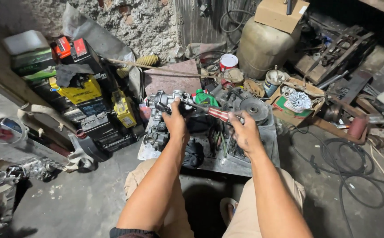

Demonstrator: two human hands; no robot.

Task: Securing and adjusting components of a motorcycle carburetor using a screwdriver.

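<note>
1. Closest to the camera are two bare arms and the person's knees (267,207) in tan trousers, above a dark, dirty floor (82,198).
2. The left hand (175,121) is closed tight around a small grey metal engine part (171,100) and holds it up over the tray.
3. The right hand (244,130) is closed around the red and white handle of a screwdriver (217,113).
4. The thin metal end of the screwdriver reaches to the left and touches the engine part, just beside the left hand.
5. Under both hands sits a flat metal tray (269,145) on the floor. It is full of dark, oily bits and wires.
6. A round grey metal disc (254,108) lies at the back of the tray, just beside the right hand.
7. A green bottle (205,97) stands behind the screwdriver, between the two hands.
8. To the left is a stack of old batteries (86,94), some black and some yellow.
9. To the right is a cardboard box (295,108) with a shiny metal fan part inside.
10. Behind that stand a big beige tank (260,46) and a red and white can (228,61).
11. A black hose (355,172) curls on the floor at the right.
</note>
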